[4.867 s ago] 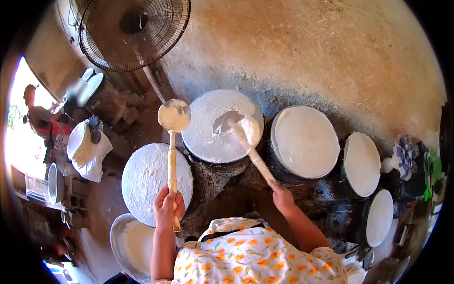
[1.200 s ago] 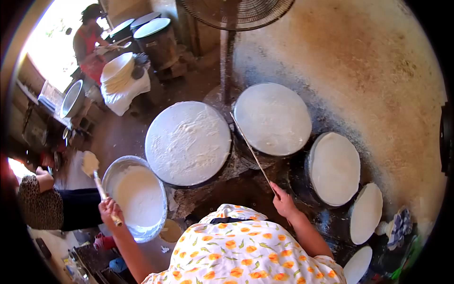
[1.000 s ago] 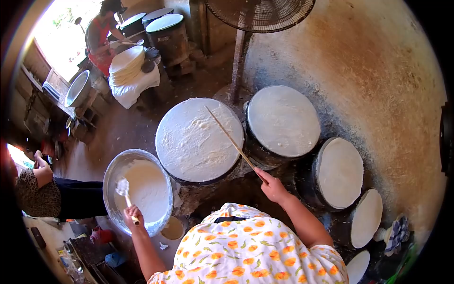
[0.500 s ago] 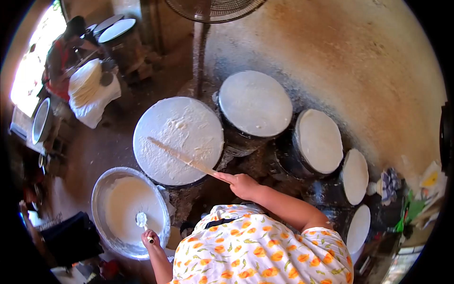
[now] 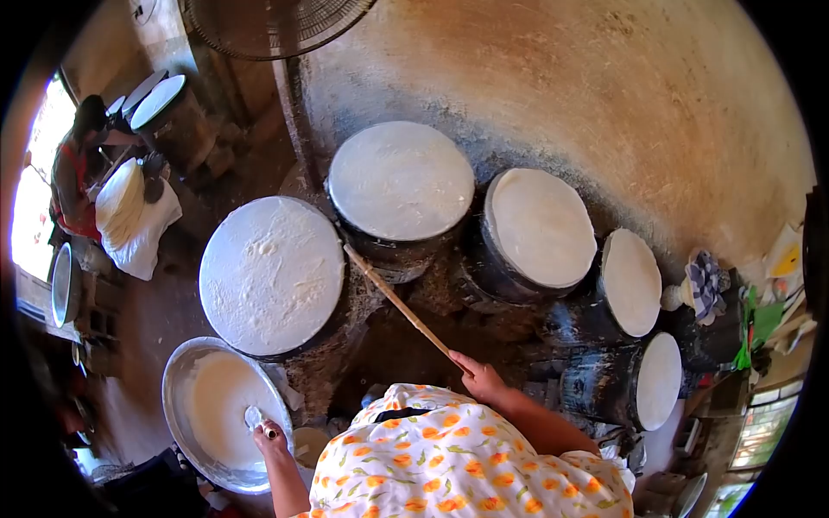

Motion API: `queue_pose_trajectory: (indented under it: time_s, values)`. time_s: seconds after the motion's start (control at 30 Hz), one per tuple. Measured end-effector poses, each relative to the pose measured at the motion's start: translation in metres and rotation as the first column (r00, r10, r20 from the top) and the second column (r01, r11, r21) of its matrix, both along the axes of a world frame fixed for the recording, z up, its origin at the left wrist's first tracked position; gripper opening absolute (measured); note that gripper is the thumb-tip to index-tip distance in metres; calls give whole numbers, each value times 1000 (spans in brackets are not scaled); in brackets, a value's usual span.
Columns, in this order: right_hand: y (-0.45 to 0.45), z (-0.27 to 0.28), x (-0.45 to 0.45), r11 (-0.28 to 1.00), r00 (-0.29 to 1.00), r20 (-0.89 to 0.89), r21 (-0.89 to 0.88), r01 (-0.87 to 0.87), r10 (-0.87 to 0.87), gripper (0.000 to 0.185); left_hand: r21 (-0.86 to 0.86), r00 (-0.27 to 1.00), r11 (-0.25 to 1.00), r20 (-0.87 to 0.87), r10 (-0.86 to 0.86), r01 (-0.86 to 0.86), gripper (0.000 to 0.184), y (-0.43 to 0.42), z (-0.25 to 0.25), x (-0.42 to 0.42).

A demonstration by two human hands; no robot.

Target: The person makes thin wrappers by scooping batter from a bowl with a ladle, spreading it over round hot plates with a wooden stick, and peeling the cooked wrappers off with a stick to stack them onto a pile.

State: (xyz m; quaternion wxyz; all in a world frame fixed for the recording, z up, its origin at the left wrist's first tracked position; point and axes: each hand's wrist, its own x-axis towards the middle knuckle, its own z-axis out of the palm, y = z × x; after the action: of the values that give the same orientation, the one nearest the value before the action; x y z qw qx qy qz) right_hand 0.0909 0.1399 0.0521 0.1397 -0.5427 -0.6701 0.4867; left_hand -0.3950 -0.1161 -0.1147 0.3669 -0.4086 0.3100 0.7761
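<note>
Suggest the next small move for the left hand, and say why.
Probably, the left hand should scoop up some pale mixture: its ladle is at the mixture inside the basin, while the right hand holds the wooden stick away from it.

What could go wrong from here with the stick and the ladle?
The stick in the right hand appears close to the lumpy drum top; a careless swing might scrape its white coating. The left hand holds the ladle near the basin's rim, so batter could drip outside.
</note>
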Motion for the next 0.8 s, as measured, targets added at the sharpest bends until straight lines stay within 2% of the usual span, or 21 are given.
queue_pose_trajectory:
  time_s: [0.03,0.07,0.1,0.13,0.17,0.23,0.3,0.33,0.37,0.4,0.43,0.5,0.53,0.57,0.6,0.63,0.67,0.7,0.77,0.8]
  values:
    - [-2,-2,11,1000,1000,4,24,15,-15,55,1,1000,1000,-12,-8,8,16,9,2,8]
    - [3,-5,20,999,1000,-11,24,23,-23,55,-116,998,992,-30,47,-50,18,21,4,18]
    - [12,-8,28,985,992,-84,137,103,-92,57,-229,993,967,-57,100,-111,21,31,9,30]
    - [22,-12,37,952,974,-164,241,191,-154,59,-292,991,952,-117,58,-90,30,39,11,41]
    - [35,-17,47,911,971,-168,350,218,-168,60,-262,986,965,-165,-12,-32,29,43,14,54]
    - [56,4,60,934,948,-116,174,312,-295,61,-172,993,985,-109,-47,28,24,60,22,74]
    - [58,-9,82,932,940,-167,163,323,-297,63,-205,984,977,-150,-93,61,19,81,32,97]
    - [55,-13,94,979,985,-159,180,94,-66,64,-150,981,976,-95,-172,156,18,90,37,108]
    - [53,-15,106,970,974,-147,196,-142,172,64,-89,967,965,-43,-251,246,18,98,43,119]
    - [47,6,116,967,966,-43,3,-253,253,66,-98,941,942,-77,-330,322,17,104,39,126]
    - [41,14,125,958,957,13,4,-288,288,65,-97,934,936,-85,-347,339,17,113,43,137]
    - [30,11,148,984,980,-181,168,-53,83,65,68,809,815,-194,-556,576,14,126,53,161]
    - [27,11,160,984,980,-186,170,-43,75,65,44,767,779,-220,-603,625,12,137,57,171]
    - [23,13,172,990,984,-178,129,51,-27,65,42,761,774,-224,-609,632,12,144,62,181]
    - [19,14,182,986,977,-168,86,145,-129,65,-41,684,720,-279,-674,693,12,166,102,214]
    - [14,11,192,984,975,-174,85,156,-140,65,-128,596,659,-326,-734,742,14,185,126,236]
    - [9,8,201,968,967,-199,160,191,-158,65,-187,509,610,-395,-764,770,18,198,129,243]
    - [4,4,209,946,959,-223,233,227,-175,65,-190,499,602,-399,-769,776,18,215,142,255]
    - [-7,2,223,939,958,-183,226,259,-220,63,-296,273,510,-578,-769,808,16,256,175,285]
    - [-12,5,229,927,942,-178,198,318,-285,63,-296,264,501,-580,-771,813,16,276,179,293]
